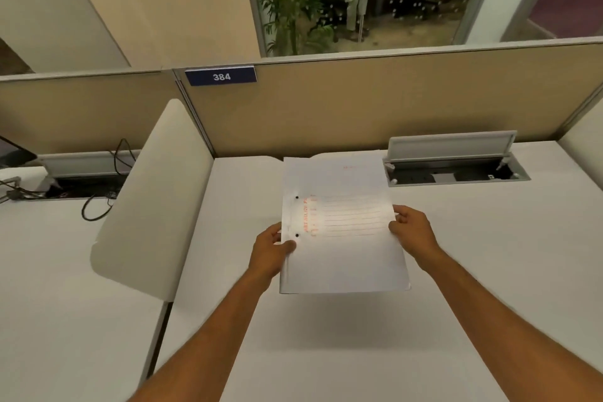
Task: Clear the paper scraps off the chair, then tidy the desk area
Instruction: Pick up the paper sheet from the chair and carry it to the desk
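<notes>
A white paper file folder (342, 258) with red printed lines and two punched holes hangs a little above the white desk (456, 271), casting a shadow below it. My left hand (272, 250) grips its left edge near the lower hole. My right hand (412, 227) pinches its right edge. Both forearms reach in from the bottom of the view. No chair or paper scraps are in view.
A tan cubicle partition (375, 101) with a blue "384" plate (221, 76) stands behind the desk. An open grey cable hatch (453, 160) sits at the back right. A white side divider (156, 192) separates the neighbouring desk, which carries cables (98, 202).
</notes>
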